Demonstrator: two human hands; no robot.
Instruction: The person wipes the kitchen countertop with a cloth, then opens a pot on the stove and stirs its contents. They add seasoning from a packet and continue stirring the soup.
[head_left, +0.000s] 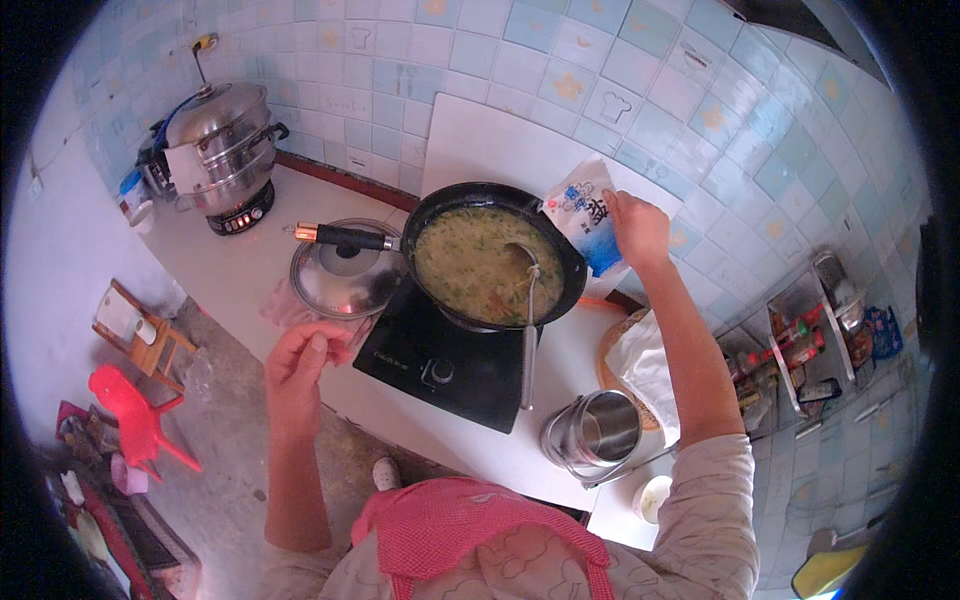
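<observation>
A black wok (487, 255) of soup with green bits stands on a black induction cooker (450, 367). In the soup rests a metal ladle (529, 330), its handle leaning over the wok's near rim. My right hand (642, 227) grips a white and blue plastic packet (589, 214) by its edge, at the wok's right rim. My left hand (304, 360) is raised over the counter's front edge, left of the cooker, thumb against the curled fingers; whether it pinches something small I cannot tell. Beyond it a glass and steel lid (346, 270) lies under the wok's long handle, on a pink cloth (289, 304).
A steel pail (592, 435) and a white cup (652, 500) stand at the counter's right, near a basket with a white cloth (645, 360). A multi-tier steamer (225, 150) is at the far left. A wall rack (810, 345) holds bottles. A red chair (131, 420) stands on the floor.
</observation>
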